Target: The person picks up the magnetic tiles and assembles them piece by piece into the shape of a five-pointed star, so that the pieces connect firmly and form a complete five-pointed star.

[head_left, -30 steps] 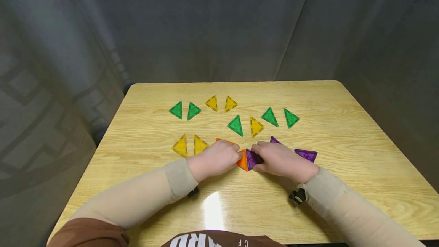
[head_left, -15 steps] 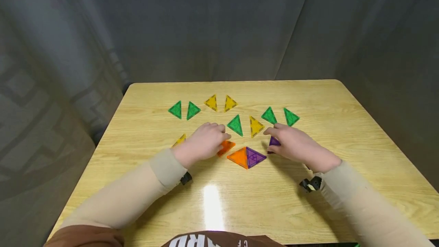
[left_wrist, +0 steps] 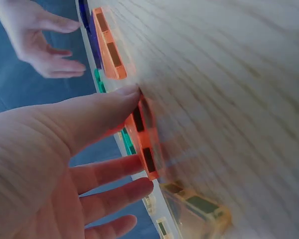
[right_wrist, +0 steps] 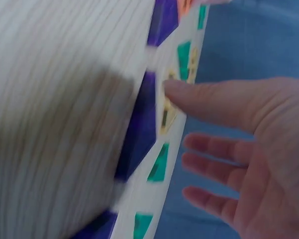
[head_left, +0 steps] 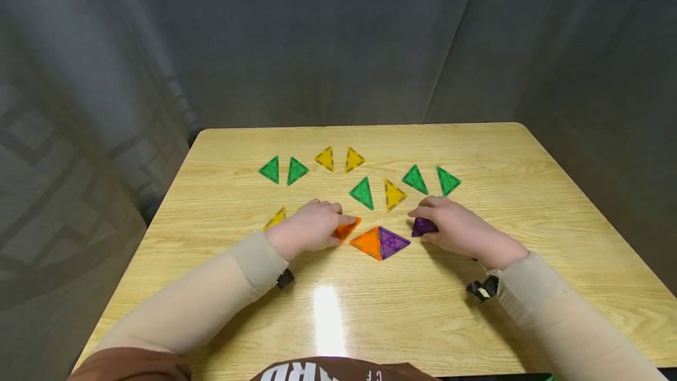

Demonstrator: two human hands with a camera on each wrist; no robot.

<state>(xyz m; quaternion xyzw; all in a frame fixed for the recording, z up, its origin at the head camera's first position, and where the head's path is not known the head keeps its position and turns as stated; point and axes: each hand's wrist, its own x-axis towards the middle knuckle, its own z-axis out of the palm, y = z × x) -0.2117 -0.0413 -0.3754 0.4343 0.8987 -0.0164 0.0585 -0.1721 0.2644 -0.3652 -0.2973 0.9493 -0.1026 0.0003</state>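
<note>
Both your hands have drawn apart since a second ago, away from the joined orange triangle (head_left: 368, 243) and joined purple triangle (head_left: 393, 243), which lie edge to edge on the table (head_left: 381, 310). Just beyond that pair, your left hand (head_left: 309, 227) touches the loose orange triangle (head_left: 348, 229) with its thumb; whether it pinches it, I cannot tell. Your right hand (head_left: 460, 225) is over the loose purple triangle (right_wrist: 137, 132), its visible fingers extended and gripping nothing. Another purple triangle (right_wrist: 97, 228) lies nearby. Partly hidden by your left hand is a yellow triangle (head_left: 275, 218). Farther off, a green triangle (head_left: 362, 194) and a mid-table yellow tile (head_left: 394, 195) sit slightly apart, then right-side green tiles (head_left: 415, 179), left-side green tiles (head_left: 269, 170), and farthest, two yellow tiles (head_left: 325, 159).
</note>
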